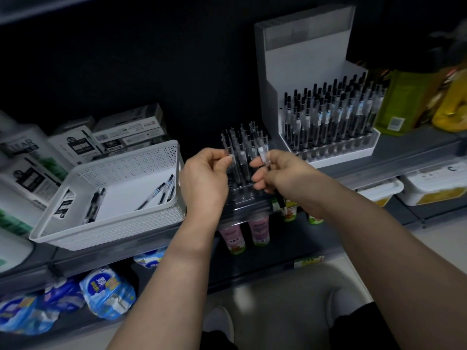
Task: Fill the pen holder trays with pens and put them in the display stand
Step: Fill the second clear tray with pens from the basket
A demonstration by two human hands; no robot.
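Over the clear tray [243, 195] near the shelf lip, the left hand's [204, 180] fingertips [226, 160] pinch a standing pen [233, 164] by its top, probably to seat it straight in its slot. The right hand [280, 173] curls its fingers round a second pen [264, 155], tip down, seemingly queued for the next slot. Back rows are filled and front slots look bare, so filling seems partway. Spare pens [158, 194] lie in the white basket [113, 223] just left. The display stand [303, 59], behind to the right, holds 1 full tray, with open room above it.
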